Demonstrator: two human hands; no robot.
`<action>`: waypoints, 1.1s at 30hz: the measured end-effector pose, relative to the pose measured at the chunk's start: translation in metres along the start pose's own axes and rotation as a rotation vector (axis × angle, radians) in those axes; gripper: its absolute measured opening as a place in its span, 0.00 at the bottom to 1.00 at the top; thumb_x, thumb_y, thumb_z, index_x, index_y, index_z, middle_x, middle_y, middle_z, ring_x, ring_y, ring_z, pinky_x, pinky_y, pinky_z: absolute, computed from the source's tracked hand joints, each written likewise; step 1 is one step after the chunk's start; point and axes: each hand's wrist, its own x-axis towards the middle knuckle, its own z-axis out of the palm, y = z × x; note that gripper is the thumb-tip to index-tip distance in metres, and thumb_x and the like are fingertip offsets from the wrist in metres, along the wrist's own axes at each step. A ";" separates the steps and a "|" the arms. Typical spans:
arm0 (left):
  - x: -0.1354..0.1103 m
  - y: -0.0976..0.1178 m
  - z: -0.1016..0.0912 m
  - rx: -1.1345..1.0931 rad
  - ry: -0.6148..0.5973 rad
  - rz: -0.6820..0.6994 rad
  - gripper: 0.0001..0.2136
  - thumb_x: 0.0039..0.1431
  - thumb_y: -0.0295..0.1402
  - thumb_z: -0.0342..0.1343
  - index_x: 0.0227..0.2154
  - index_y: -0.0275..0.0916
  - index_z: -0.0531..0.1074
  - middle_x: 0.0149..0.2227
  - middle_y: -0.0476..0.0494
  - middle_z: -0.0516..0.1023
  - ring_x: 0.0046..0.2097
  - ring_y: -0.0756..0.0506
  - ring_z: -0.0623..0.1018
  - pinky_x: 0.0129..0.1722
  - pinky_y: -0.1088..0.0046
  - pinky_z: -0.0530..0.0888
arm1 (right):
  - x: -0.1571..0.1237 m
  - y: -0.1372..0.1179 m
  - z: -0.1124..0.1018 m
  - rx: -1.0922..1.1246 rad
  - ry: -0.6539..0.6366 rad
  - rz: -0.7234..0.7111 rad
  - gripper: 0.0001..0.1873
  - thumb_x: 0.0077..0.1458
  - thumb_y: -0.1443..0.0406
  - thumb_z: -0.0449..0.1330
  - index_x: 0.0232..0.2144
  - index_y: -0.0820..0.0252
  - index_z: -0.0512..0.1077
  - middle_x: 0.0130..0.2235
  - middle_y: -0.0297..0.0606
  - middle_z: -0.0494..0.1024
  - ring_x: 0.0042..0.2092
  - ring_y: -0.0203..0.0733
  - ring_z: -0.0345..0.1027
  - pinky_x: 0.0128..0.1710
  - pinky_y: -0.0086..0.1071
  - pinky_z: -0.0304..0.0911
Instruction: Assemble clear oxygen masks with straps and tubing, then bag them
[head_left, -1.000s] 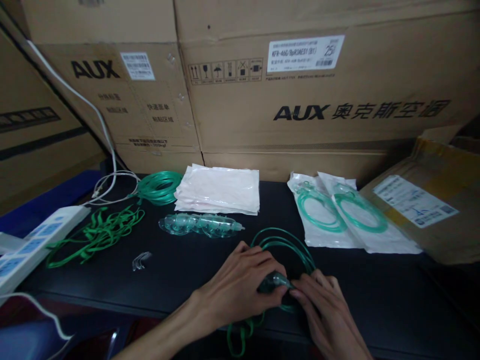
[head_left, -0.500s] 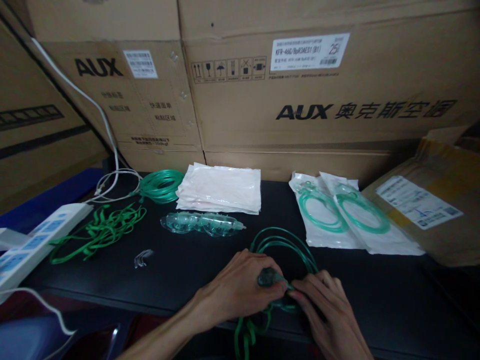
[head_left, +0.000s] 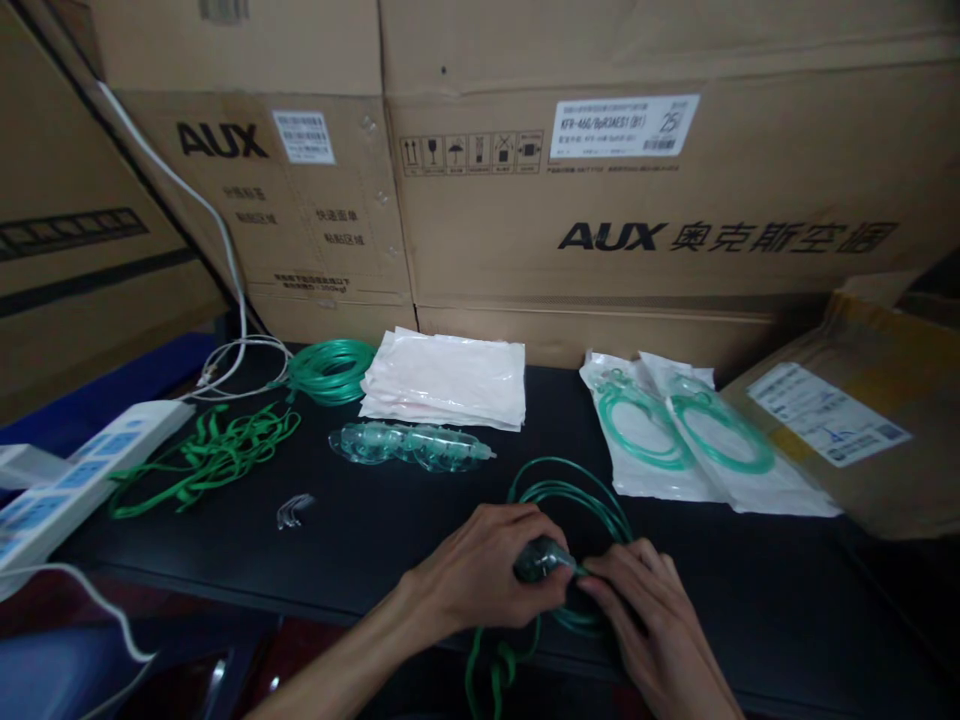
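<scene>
Near the table's front edge, my left hand (head_left: 491,565) is closed around a small clear-green oxygen mask (head_left: 535,560). A green elastic strap (head_left: 501,672) hangs below that hand, over the edge. Right against it, my right hand (head_left: 651,590) pinches the end of green tubing at the mask's narrow connector. The rest of the tubing (head_left: 574,490) lies in a loose coil behind and beneath both hands. My fingers partly hide the joint between tube and mask, so I cannot tell how far the tube is pushed on.
Nested clear masks (head_left: 412,445), flat white bags (head_left: 450,380), a tubing coil (head_left: 334,372) and green straps (head_left: 217,455) lie farther back. Small metal strips (head_left: 294,510) sit left. Bagged tubing sets (head_left: 645,425) and a carton (head_left: 862,400) stand right; a power strip (head_left: 97,460) is far left.
The view has shifted slightly. Both hands stay together at the mask's connector, with the mask tilted a little differently in my left hand.
</scene>
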 end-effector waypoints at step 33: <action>-0.058 -0.009 -0.025 0.576 0.406 -0.311 0.11 0.74 0.34 0.51 0.52 0.42 0.74 0.52 0.39 0.78 0.51 0.38 0.76 0.50 0.55 0.73 | 0.000 -0.013 -0.006 -0.371 0.160 -0.377 0.20 0.75 0.59 0.46 0.49 0.52 0.79 0.38 0.36 0.85 0.37 0.40 0.77 0.38 0.34 0.66</action>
